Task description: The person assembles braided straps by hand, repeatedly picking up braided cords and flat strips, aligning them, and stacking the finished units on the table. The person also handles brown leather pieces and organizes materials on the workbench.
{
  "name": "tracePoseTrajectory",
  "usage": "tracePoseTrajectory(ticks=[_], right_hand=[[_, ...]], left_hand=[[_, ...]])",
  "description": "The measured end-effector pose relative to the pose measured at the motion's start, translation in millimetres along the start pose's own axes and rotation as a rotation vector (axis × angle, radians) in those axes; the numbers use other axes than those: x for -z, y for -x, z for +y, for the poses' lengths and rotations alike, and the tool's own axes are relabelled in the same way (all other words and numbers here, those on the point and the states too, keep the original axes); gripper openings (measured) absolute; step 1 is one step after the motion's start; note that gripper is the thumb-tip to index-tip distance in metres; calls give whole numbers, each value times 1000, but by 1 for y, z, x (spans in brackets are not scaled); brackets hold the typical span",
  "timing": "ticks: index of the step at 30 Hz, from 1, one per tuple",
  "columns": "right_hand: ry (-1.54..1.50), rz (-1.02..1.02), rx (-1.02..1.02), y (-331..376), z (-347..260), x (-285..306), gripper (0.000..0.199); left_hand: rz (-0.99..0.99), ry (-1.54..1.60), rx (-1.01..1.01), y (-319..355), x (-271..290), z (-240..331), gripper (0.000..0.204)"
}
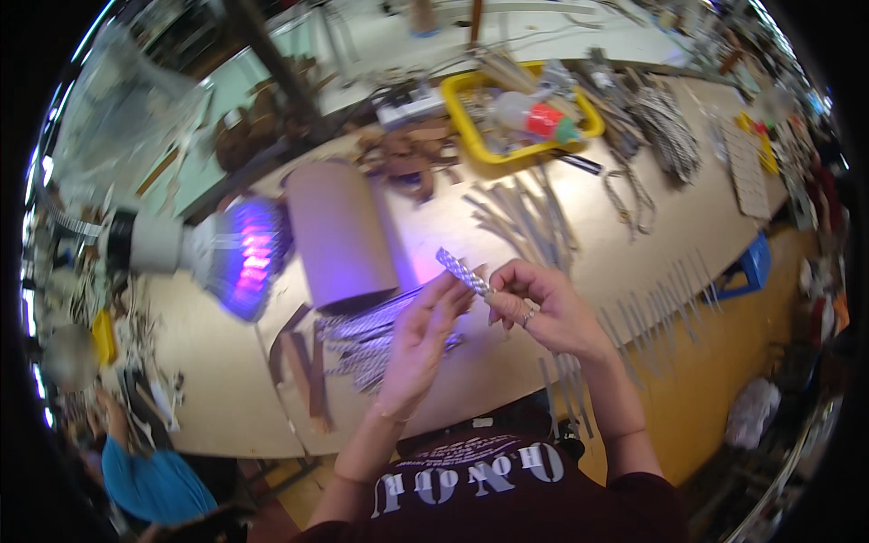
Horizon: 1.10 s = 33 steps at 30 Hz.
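Observation:
A short braided strip (461, 270), patterned grey and white, is held up over the middle of the table. My right hand (548, 309), with a ring on one finger, pinches its lower end between thumb and fingers. My left hand (425, 330) is beside it, fingers stretched out and fingertips against or just behind the strip; exact contact is unclear. Below my left hand lies a pile of similar braided strips (367, 337), lit violet. Beyond my hands, several flat plain strips (520, 217) are spread on the table.
A lit lamp (240, 258) shines violet beside a brown cylinder (339, 235) at left. A yellow tray (471, 149) holds a bottle (534, 118). Thin strips (647, 330) hang along the table's right edge. Brown scraps (412, 158) lie behind. Another person's blue sleeve (154, 480) shows lower left.

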State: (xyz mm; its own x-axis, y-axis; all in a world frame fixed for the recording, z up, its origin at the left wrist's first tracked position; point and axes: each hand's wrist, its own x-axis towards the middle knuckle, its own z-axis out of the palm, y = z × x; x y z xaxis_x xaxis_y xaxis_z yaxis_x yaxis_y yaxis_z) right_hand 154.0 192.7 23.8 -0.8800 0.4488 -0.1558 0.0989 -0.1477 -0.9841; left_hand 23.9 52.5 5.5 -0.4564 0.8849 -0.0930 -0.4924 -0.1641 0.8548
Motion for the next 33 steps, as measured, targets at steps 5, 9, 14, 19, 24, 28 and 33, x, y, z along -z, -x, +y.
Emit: tracePoseTrajectory(ticks=[5, 9, 14, 19, 24, 28, 33], right_hand=[[214, -81, -209, -14, 4, -45, 21], [564, -139, 149, -12, 11, -79, 25], [717, -95, 403, -3, 15, -114, 29], [325, -127, -59, -35, 19, -98, 38], [230, -243, 9, -54, 20, -90, 43], [405, -124, 52, -47, 16, -110, 40], [669, -12, 346, -30, 15, -134, 36]], left_hand=[[244, -46, -60, 5, 19, 18, 23], [421, -35, -228, 8, 44, 21, 18], [490, -14, -269, 19, 60, 18, 17], [525, -85, -258, 16, 63, 25, 21], [388, -65, -323, 9, 59, 30, 23], [483, -54, -251, 3, 60, 32, 26], [577, -276, -269, 5, 59, 32, 35]])
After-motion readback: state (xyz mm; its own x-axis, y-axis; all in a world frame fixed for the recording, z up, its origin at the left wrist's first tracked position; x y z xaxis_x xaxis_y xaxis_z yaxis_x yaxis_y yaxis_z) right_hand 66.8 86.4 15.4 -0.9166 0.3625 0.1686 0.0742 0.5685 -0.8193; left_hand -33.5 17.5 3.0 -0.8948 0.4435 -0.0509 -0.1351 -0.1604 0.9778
